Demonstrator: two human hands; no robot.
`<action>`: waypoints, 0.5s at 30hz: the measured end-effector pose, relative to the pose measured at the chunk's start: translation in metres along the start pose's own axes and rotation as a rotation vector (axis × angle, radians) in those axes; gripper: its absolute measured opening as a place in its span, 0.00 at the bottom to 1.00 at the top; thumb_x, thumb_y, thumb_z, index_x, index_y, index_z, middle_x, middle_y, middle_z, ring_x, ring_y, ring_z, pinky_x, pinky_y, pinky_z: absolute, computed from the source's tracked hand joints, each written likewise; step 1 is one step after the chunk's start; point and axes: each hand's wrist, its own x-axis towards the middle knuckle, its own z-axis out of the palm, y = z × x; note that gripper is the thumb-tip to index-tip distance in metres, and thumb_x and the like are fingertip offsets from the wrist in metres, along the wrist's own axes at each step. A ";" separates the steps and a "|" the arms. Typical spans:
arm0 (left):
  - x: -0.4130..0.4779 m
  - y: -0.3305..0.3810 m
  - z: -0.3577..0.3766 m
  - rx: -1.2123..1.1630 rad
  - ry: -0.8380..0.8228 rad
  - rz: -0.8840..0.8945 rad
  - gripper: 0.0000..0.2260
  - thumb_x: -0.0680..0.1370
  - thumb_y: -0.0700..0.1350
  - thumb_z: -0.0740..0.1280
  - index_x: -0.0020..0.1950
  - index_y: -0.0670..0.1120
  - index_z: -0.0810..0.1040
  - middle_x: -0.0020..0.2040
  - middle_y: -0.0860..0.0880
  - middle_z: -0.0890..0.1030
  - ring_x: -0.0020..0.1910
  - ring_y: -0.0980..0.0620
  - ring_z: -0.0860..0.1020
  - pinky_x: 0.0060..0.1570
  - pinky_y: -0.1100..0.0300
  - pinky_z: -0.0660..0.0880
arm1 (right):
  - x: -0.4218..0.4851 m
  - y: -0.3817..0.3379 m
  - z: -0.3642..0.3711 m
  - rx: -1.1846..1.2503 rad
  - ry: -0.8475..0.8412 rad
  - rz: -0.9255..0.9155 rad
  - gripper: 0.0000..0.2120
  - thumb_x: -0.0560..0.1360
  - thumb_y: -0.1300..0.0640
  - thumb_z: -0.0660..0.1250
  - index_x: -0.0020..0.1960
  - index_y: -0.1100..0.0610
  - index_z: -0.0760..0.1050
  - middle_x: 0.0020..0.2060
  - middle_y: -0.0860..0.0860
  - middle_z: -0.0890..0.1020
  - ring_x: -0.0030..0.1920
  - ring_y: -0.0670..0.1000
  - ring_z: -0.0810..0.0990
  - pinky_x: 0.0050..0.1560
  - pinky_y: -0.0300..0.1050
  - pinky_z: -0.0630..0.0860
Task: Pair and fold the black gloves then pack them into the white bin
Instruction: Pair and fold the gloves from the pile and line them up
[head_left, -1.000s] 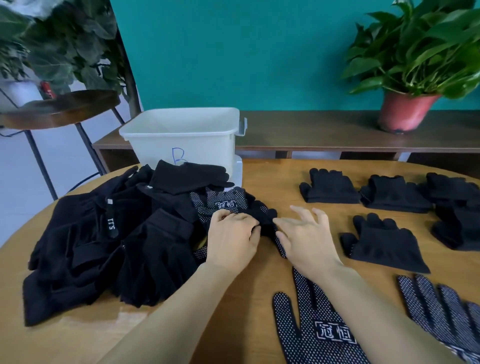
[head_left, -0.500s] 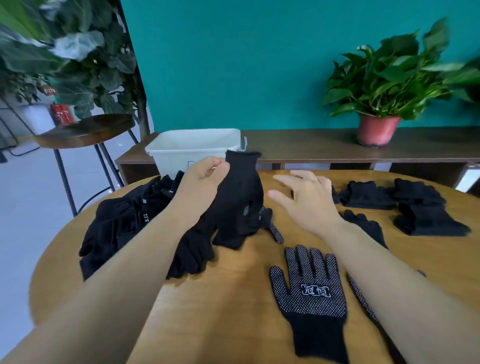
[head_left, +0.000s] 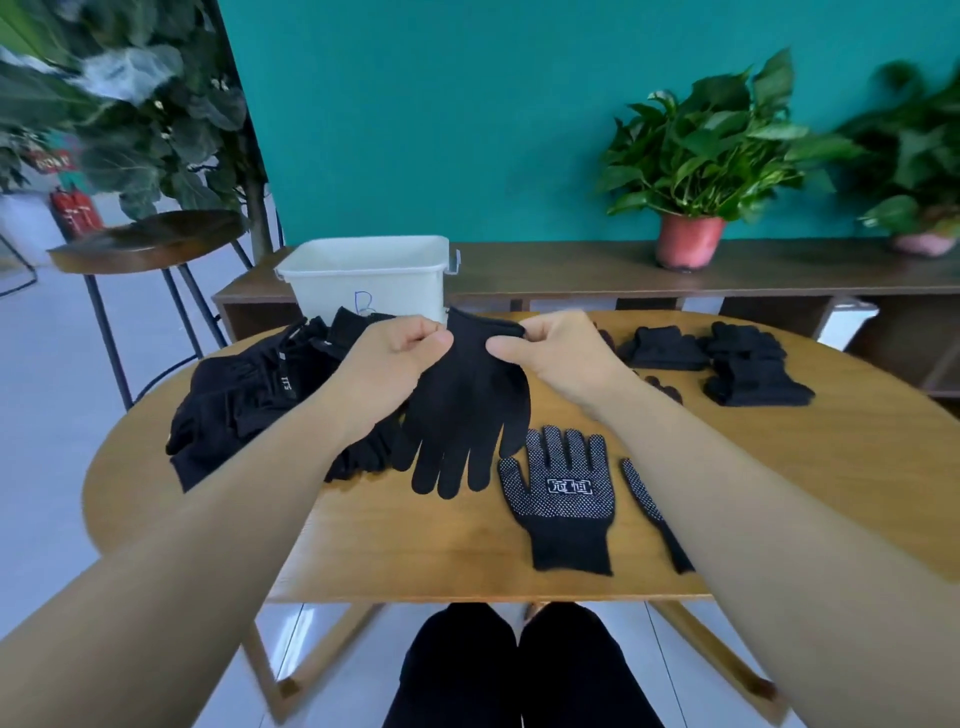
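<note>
A black glove (head_left: 462, 410) hangs fingers-down above the table. My left hand (head_left: 395, 358) pinches the left corner of its cuff and my right hand (head_left: 550, 353) pinches the right corner. Below it a dotted black glove (head_left: 563, 499) lies flat, palm up, and a second dotted glove (head_left: 652, 509) is partly hidden under my right forearm. A heap of loose black gloves (head_left: 249, 400) lies at the left. Folded glove pairs (head_left: 743, 364) sit at the far right. The white bin (head_left: 374, 280) stands behind the heap at the table's back edge.
The round wooten table (head_left: 415, 551) ends just before my knees. A stool (head_left: 150, 244) stands at the back left. Behind the table a low wooden bench (head_left: 597, 270) carries a potted plant (head_left: 691, 239).
My left hand lifted one black glove off the heap. My right hand came up and took the other cuff corner, so the glove now hangs spread between both hands. The camera has drawn back.
</note>
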 end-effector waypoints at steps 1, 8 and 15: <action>-0.002 0.001 0.000 0.010 0.003 0.006 0.11 0.83 0.48 0.62 0.50 0.46 0.82 0.42 0.49 0.84 0.39 0.56 0.79 0.47 0.52 0.76 | -0.002 0.002 -0.001 0.018 0.027 -0.004 0.17 0.72 0.50 0.73 0.36 0.64 0.78 0.32 0.54 0.81 0.35 0.51 0.75 0.45 0.50 0.76; -0.004 0.004 0.011 0.262 0.235 0.059 0.05 0.79 0.49 0.66 0.45 0.53 0.81 0.43 0.57 0.82 0.46 0.56 0.80 0.45 0.64 0.76 | -0.014 0.011 -0.002 0.018 0.217 0.020 0.19 0.73 0.49 0.73 0.25 0.50 0.74 0.21 0.43 0.71 0.32 0.49 0.70 0.57 0.58 0.73; -0.022 0.024 0.049 0.255 0.107 0.142 0.14 0.67 0.60 0.74 0.36 0.51 0.78 0.33 0.56 0.80 0.36 0.59 0.78 0.39 0.60 0.74 | -0.025 0.001 0.003 -0.050 0.236 -0.136 0.14 0.71 0.52 0.74 0.28 0.52 0.80 0.31 0.46 0.80 0.48 0.49 0.79 0.64 0.61 0.68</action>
